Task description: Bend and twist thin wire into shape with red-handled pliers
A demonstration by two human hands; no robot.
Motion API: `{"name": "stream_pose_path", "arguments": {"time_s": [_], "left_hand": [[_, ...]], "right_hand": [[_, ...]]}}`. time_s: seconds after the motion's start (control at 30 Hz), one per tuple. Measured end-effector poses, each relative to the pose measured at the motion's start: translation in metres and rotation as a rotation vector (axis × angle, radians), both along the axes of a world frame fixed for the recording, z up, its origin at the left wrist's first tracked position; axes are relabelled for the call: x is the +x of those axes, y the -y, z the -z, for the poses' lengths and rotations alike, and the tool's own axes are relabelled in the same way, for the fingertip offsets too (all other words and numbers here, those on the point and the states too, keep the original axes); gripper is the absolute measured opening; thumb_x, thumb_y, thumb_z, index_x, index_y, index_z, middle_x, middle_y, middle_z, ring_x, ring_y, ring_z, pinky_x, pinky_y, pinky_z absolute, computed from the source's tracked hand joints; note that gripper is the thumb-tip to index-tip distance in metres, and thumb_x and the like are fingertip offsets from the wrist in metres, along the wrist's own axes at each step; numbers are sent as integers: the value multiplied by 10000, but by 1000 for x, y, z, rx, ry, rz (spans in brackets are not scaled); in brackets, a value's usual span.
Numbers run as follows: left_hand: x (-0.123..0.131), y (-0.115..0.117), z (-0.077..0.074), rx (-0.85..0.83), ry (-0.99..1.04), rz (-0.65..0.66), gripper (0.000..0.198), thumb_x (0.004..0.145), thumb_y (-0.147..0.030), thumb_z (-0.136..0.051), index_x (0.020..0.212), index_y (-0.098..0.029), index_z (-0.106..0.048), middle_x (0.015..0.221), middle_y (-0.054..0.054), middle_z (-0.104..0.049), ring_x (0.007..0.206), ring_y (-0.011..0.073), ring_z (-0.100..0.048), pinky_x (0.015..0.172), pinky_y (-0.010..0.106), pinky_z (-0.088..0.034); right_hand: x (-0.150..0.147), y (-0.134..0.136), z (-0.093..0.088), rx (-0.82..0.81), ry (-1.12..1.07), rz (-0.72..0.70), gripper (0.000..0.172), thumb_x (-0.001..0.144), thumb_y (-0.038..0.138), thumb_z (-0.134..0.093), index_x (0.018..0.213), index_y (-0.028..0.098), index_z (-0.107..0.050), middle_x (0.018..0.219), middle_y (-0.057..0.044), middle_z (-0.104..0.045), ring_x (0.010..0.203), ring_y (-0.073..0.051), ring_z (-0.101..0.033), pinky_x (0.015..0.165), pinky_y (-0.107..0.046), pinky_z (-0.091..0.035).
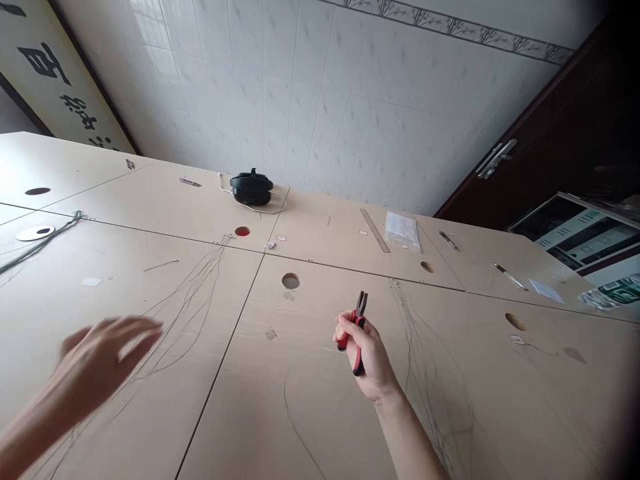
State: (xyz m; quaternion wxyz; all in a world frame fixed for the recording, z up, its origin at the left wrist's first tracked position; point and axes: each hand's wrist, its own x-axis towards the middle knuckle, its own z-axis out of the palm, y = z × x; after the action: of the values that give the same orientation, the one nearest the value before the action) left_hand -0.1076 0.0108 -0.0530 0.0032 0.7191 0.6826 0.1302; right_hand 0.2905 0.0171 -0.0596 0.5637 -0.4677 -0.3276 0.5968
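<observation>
My right hand [367, 350] is closed around a pair of pliers [361, 307] with red and black handles. Their dark jaws point away from me and look slightly parted. My left hand [107, 357], a little blurred, hovers over the left part of the table with its fingers stretched out and nothing visible in them. Close to its fingertips runs a bundle of thin wires [187, 299] spread across the tabletop. Another bundle of thin wires [411, 333] lies right of the pliers. A single wire [295, 427] curves along the table between my hands.
The joined tabletop [240, 400] has round holes and seams. Farther back are a black device [251, 188] with a white cable, a ruler [375, 231], a plastic bag [403, 231] and pens [509, 276]. A dark cord bundle [43, 243] lies at left, a plastic-wrapped pack [613, 293] at right.
</observation>
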Motion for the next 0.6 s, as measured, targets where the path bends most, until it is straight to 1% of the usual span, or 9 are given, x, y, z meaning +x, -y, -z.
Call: {"name": "stream_pose_path", "arguments": {"time_s": [0.07,0.1,0.17,0.23,0.27,0.33,0.5,0.53,0.6], "left_hand": [[9,-61,-11,-153,137,-211,430,902,-473,-362,991,-216,-695,995,-101,-724,1006,170,-605,912,319,-417],[14,-90,-14,-177,151,-254,370,889,-448,-418,970,-220,-697,983,-64,-731,973,182,-630,852,275,-454],[24,-138,-14,-214,143,-310,313,892,-402,-487,961,-171,-685,973,29,-726,950,212,-638,833,324,-466],[31,-170,-7,-287,134,-343,323,896,-443,-543,937,-148,-669,913,52,-705,893,211,-644,848,386,-471],[32,-180,-2,-317,128,-361,334,897,-460,-558,923,-144,-662,901,50,-694,889,208,-641,866,407,-467],[33,-193,6,-363,120,-392,334,884,-470,-586,871,-144,-658,864,45,-684,891,209,-637,900,437,-448],[30,-202,15,-379,160,-424,302,804,-431,-662,669,-161,-639,698,65,-670,869,281,-647,921,482,-400],[29,-202,16,-374,175,-424,293,807,-420,-668,679,-158,-641,708,62,-671,866,275,-648,918,486,-407],[27,-203,19,-340,225,-391,272,841,-406,-657,780,-141,-658,800,50,-679,873,241,-645,898,472,-448]], "right_hand": [[2,2,1,-11,4,2,195,792,342,-711,699,203,-611,665,20,-494,690,-141,-432,664,-286,-320],[3,2,2,-18,8,8,208,789,353,-715,692,204,-608,665,20,-490,694,-143,-427,667,-289,-317],[6,4,4,-38,17,24,237,782,376,-725,675,205,-599,666,18,-486,702,-148,-420,674,-295,-313],[10,5,7,-55,22,48,259,777,389,-733,661,208,-590,666,16,-481,705,-153,-411,680,-301,-311],[12,6,8,-59,22,59,263,779,392,-733,659,209,-586,668,15,-478,707,-155,-407,684,-304,-312],[16,7,11,-59,25,73,266,788,395,-726,659,212,-582,675,13,-474,708,-158,-400,697,-311,-318],[21,7,15,-57,35,76,285,794,402,-720,646,210,-570,685,7,-471,712,-162,-388,713,-319,-326],[21,6,16,-57,35,75,283,794,402,-720,648,211,-570,682,7,-470,713,-162,-388,713,-319,-325],[21,4,17,-58,32,70,282,795,400,-718,650,211,-567,677,8,-471,716,-162,-389,711,-317,-324]]}}
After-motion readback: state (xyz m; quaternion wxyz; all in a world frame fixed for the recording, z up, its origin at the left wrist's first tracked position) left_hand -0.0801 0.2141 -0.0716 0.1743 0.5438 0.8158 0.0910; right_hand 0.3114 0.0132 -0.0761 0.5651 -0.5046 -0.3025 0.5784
